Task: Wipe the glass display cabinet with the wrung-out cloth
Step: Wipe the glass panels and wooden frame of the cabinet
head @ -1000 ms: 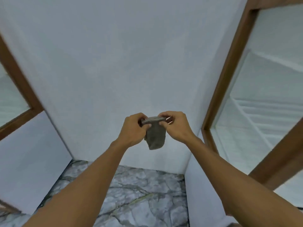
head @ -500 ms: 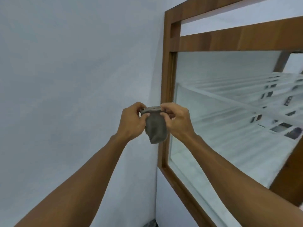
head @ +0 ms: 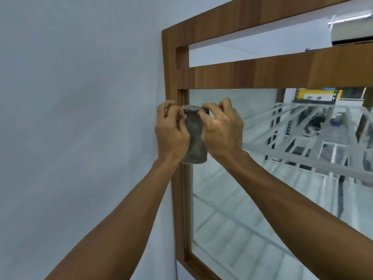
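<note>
Bottom of the frame first: two bare forearms (head: 121, 219) running up toward the middle. Just above them, dead centre, left hand (head: 171, 134) and right hand (head: 222, 132), both curled onto a small grey cloth (head: 194, 138). Fingertips pinching its top hem, the rest hanging between the palms in a compact wad. Probably wrung, going by how tight it looks, but can't swear to that.

Right behind the hands, the wooden frame (head: 178, 229) of the glass display cabinet (head: 252, 209), running down the centre, with plain pale wall (head: 80, 118) filling the whole left half. Cloth held up in front of the upper left corner of the big pane (head: 232, 239). Touching the glass or just short of it? Can't tell, hands in the way.

Progress-wise: basically the start line. Cloth ready and up at the glass, but bunched rather than pressed flat, and no wipe streaks to be seen. Whole pane left to do, maybe also the narrow top panel (head: 252, 45) above the crossbar (head: 262, 75).

Further back, through the glass: pale shelves (head: 302, 160) slanting off right, all blurry. Far upper right, a yellow sign (head: 314, 96) and some whitish unit (head: 351, 35), reflection or real, no telling. Cabinet's right side and bottom cut off by the frame edge.
</note>
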The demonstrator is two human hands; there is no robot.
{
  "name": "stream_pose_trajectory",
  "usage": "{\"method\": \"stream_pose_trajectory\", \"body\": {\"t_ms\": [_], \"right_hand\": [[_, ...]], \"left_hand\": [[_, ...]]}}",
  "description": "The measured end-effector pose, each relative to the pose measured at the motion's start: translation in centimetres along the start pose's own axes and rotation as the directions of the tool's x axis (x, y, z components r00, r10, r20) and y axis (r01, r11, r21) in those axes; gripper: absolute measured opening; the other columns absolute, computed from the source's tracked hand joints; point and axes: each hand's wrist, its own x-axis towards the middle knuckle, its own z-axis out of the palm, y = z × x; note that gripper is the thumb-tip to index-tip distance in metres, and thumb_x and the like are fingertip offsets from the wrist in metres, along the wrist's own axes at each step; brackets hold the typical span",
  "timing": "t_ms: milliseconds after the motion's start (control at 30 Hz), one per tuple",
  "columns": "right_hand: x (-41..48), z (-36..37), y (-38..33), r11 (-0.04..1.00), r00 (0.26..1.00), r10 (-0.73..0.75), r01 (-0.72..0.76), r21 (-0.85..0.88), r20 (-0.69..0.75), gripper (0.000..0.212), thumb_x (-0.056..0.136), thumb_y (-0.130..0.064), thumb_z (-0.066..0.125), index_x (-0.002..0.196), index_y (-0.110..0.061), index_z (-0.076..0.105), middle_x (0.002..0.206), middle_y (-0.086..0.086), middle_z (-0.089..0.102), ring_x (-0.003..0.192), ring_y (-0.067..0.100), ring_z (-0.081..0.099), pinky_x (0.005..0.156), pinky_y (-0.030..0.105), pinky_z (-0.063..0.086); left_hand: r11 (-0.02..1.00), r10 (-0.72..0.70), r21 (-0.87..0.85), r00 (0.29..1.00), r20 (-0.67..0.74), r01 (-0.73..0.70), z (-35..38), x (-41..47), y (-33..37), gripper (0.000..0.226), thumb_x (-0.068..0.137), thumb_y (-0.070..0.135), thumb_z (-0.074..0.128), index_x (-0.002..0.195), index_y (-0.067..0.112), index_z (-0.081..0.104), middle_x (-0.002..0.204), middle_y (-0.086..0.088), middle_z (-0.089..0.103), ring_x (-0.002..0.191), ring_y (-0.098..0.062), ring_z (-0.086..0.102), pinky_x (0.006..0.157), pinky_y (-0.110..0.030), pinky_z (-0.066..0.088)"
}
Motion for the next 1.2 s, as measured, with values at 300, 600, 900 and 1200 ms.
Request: {"method": "stream_pose_trajectory", "body": {"t_ms": [300, 600, 900, 1200], "right_hand": [[1.5, 2.1, 0.5, 0.989, 0.999, -0.016, 0.009, -0.151, -0.04, 0.017, 0.095, -0.012, 0.064, 0.097, -0.013, 0.081, 0.106, 0.0, 0.077, 0.085, 0.024, 0.062, 0.059, 0.027, 0.046], [-3.8, -2.8, 1.3, 0.88, 0.997, 0.075, -0.053, -0.473, 0.028, 0.038, 0.104, -0.019, 0.052, 0.138, -0.01, 0.064, 0.154, 0.023, 0.047, 0.147, 0.044, 0.03, 0.123, 0.061, 0.025], [-4.3, -3.2, 2.3, 0.723, 0.96, 0.202, -0.011, -0.69, 0.196, 0.06, 0.108, -0.038, 0.035, 0.164, -0.021, 0.021, 0.17, 0.018, 0.014, 0.157, 0.04, 0.007, 0.127, 0.055, -0.005], [-4.3, -3.4, 2.6, 0.77, 0.961, 0.176, 0.002, -0.638, 0.215, 0.057, 0.108, -0.036, 0.038, 0.161, -0.017, 0.03, 0.169, 0.02, 0.018, 0.157, 0.039, 0.012, 0.126, 0.06, 0.008]], "left_hand": [[0.956, 0.279, -0.169, 0.921, 0.273, -0.239, 5.6, -3.9, -3.0, 0.061, 0.108, 0.029, 0.032, 0.16, -0.001, 0.02, 0.169, -0.021, 0.021, 0.16, -0.031, 0.015, 0.13, -0.052, 0.013], [0.944, 0.296, -0.218, 0.931, 0.216, -0.249, 7.8, -3.0, -0.7, 0.063, 0.107, 0.034, 0.031, 0.162, 0.009, 0.013, 0.171, -0.02, 0.009, 0.16, -0.033, 0.002, 0.13, -0.052, 0.002], [0.934, 0.323, -0.228, 0.925, 0.2, -0.276, 7.9, -2.1, 0.4, 0.061, 0.107, 0.033, 0.033, 0.162, 0.01, 0.021, 0.17, -0.021, 0.012, 0.16, -0.036, 0.007, 0.13, -0.053, 0.005], [0.966, 0.183, -0.214, 0.968, 0.17, -0.145, 7.9, -2.3, 1.6, 0.061, 0.107, 0.03, 0.031, 0.163, 0.01, 0.018, 0.171, -0.018, 0.008, 0.16, -0.035, 0.005, 0.13, -0.05, 0.002]]}}
